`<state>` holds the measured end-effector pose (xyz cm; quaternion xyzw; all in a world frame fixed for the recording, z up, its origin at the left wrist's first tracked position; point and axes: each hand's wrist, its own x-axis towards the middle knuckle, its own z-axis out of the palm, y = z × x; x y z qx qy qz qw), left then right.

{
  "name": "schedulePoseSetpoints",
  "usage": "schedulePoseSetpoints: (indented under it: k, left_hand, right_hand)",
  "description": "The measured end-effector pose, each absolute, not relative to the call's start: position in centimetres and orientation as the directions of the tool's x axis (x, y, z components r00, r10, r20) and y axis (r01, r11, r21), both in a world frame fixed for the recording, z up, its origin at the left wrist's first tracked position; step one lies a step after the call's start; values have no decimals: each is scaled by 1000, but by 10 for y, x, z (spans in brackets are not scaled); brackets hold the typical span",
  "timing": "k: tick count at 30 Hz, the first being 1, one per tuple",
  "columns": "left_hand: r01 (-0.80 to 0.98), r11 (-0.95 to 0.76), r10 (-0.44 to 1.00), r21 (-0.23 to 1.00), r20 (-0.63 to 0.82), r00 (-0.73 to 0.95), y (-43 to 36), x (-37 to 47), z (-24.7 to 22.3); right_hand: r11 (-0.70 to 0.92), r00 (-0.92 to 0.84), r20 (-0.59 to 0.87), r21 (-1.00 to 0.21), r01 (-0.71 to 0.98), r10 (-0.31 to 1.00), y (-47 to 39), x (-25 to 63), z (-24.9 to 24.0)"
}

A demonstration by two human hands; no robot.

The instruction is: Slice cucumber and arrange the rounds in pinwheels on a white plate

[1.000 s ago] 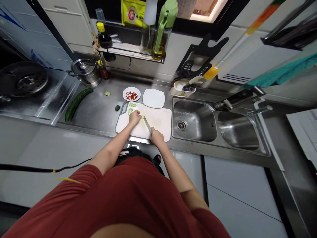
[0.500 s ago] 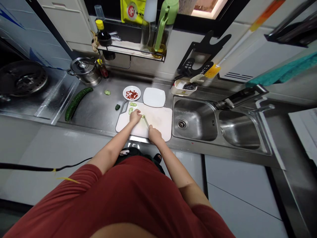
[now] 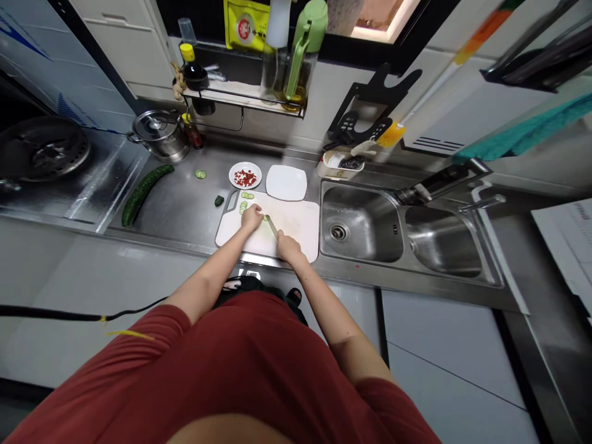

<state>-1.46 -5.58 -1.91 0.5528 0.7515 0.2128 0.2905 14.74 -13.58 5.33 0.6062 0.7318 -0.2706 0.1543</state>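
My right hand [image 3: 288,248] is wrapped round the handle of a knife [image 3: 272,227], whose blade slants away to the upper left over a white cutting board [image 3: 298,225]. Against the blade's tip is a small cucumber slice [image 3: 265,217], pinched by the fingers of my left hand [image 3: 251,218]; the fingers partly hide it. Several cut cucumber slices [image 3: 247,195] lie on the board just beyond my left hand. A dark green cucumber end [image 3: 219,201] rests on the counter off the board's left side.
Beyond the board stand a plate of chopped red pieces [image 3: 245,177] and a white square plate [image 3: 286,182]. A long cucumber [image 3: 144,192] and more slices [image 3: 200,174] lie on the left counter, near a lidded pot [image 3: 160,137]. A double sink [image 3: 363,216] adjoins on the right.
The knife and both hands have stayed nearly in place, with the blade tip turned slightly over the slice. The whole view has shifted a little.
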Motion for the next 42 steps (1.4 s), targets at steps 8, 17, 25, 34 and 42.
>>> schedulePoseSetpoints:
  k: [8,17,25,34,42]
  left_hand:
    - [713,301,953,633,-206,-220,-56,-14,-19]
    - [708,302,953,638,-206,-221,-56,-14,-16]
    - [704,306,952,641,-215,-218,-56,-14,-15]
    - [706,308,951,638,-218,-218,-56,-14,-13]
    - [707,302,953,639,-212,-216,-55,-15,-17]
  right_hand:
    - [133,-228,-545,-208,969,807,-139,149,52]
    - [121,-213,-555,-199,973,804,-131,144,53]
    - [138,-227,-569,-195,971,790,-130,145,57]
    - [139,-234,-566,-207,968,790,-130,145,59]
    - [144,-237,-565,-205,968,790,-129,144,60]
